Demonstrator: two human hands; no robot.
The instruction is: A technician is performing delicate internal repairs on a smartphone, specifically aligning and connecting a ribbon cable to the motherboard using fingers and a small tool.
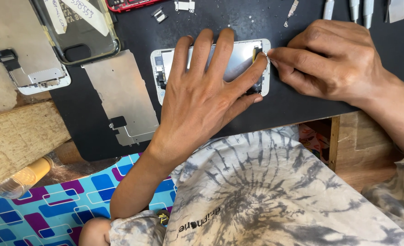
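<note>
While the left hand (202, 98) lies flat with its fingers spread over a white phone screen assembly (243, 57), pressing it down on the black work mat (302, 100), the right hand (334, 61) comes in from the right edge with thumb and forefinger pinched together at the assembly's upper right corner. What sits between those fingertips is too small to make out; a small yellowish part shows just beside them on the assembly. The left hand grips nothing, it only rests open on the panel, its forefinger reaching to the same corner.

The assembly lies face down, near the middle of the mat, its inner metal side showing. Just left of it rests a loose metal backing plate (122, 98), apart from the assembly. Farther left, a second white screen assembly (26, 50) lies partly off the mat on the tabletop (10, 136), beside a clear phone case (76, 29) with paper strips on it. Small brackets (183, 6) and metal tool handles (361, 8) lie along the mat's far edge. A patterned blue and purple cloth (51, 209) shows at lower left.
</note>
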